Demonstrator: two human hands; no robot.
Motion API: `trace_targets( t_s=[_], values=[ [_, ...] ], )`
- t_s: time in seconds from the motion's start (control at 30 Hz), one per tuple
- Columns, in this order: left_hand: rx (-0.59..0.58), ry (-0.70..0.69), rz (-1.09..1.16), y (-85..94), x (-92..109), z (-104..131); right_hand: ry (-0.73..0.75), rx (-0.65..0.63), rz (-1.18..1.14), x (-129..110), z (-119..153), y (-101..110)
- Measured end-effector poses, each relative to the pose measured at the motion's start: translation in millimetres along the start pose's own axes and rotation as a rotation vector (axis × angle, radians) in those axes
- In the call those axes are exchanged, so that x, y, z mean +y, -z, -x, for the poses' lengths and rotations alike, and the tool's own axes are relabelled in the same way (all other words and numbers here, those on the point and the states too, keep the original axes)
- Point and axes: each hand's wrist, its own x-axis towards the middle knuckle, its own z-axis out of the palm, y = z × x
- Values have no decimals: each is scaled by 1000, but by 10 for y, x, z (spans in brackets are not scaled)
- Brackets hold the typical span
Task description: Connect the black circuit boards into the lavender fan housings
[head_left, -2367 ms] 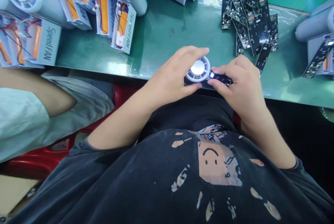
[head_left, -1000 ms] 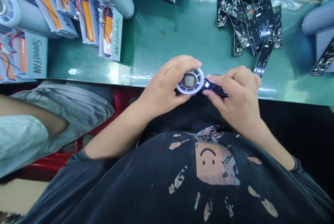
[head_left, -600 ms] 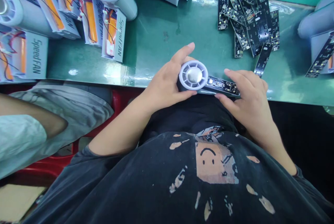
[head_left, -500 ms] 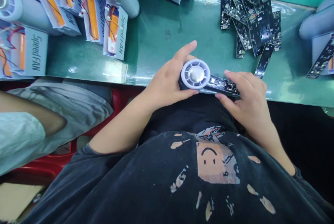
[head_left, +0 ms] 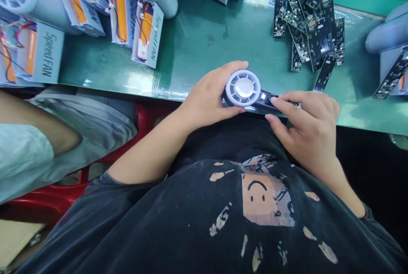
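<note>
My left hand (head_left: 208, 95) is wrapped round the head of a pale lavender handheld fan (head_left: 229, 92), whose round grille and silver centre face up at the table's front edge. A black circuit board (head_left: 264, 96) lies along the fan's handle, which points right. Over that handle is my right hand (head_left: 307, 118), its index fingertip on the board and its thumb apart, below the handle. The handle's far end is partly hidden under my right fingers.
Loose black circuit boards (head_left: 320, 42) are piled at the back right. Fan bodies with orange batteries and wires (head_left: 148, 35) crowd the left of the green table (head_left: 197, 52). Another fan with a board (head_left: 392, 74) lies at the right edge. A person's arm (head_left: 41, 121) is at left.
The view has shifted slightly. My right index finger has moved in along the board toward the fan head, covering more of it. My left hand keeps its hold on the fan.
</note>
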Motion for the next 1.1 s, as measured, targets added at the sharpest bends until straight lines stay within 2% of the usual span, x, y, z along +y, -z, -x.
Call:
trace_targets(
  t_s=[0.2,0.37,0.5,0.77,1.0,1.1],
  values=[
    [-8,14,23,0,-7,-13,18,-155,24,-32,-217,138],
    [-22,12,27,0,10,-9,-12,-253,-118,47,-431,135],
    [-11,26,31,5,42,-8,-76,-303,-250,97,-485,113],
    [34,-44,-35,15,69,29,-167,-288,-226,12,-347,29],
    [19,-48,-7,-40,-44,97,-55,-317,-130,-2,-284,-89],
    [-5,-70,8,-50,-58,124,-23,-263,-127,20,-223,-133]
  ],
)
